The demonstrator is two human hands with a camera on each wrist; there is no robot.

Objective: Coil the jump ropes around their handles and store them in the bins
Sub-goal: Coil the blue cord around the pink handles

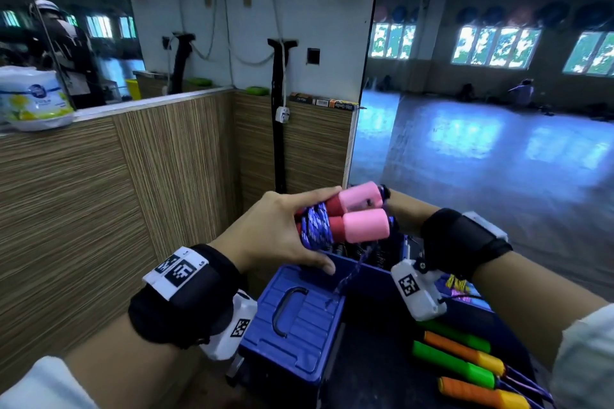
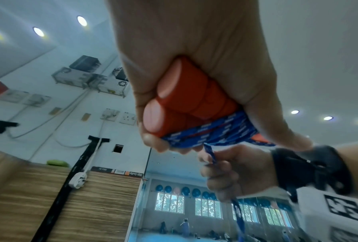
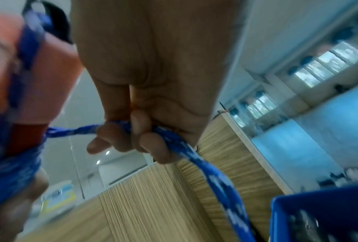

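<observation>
My left hand (image 1: 285, 229) grips a pair of pink-and-red jump rope handles (image 1: 358, 219) held side by side, with blue-and-white rope (image 1: 315, 226) wound several turns round their red middle. In the left wrist view the handles (image 2: 186, 98) sit in my curled fingers, coils (image 2: 213, 132) below them. My right hand (image 3: 132, 131) is mostly hidden behind the handles in the head view; its fingers pinch the loose rope (image 3: 207, 167), which runs taut to the bundle and trails down toward the open blue bin (image 1: 375, 271).
A blue bin lid (image 1: 295, 319) with a handle lies below my left hand. Green and orange jump rope handles (image 1: 465, 362) lie at the lower right on a dark surface. Wood-panelled walls (image 1: 133, 192) close in the left and back; a mirror stands to the right.
</observation>
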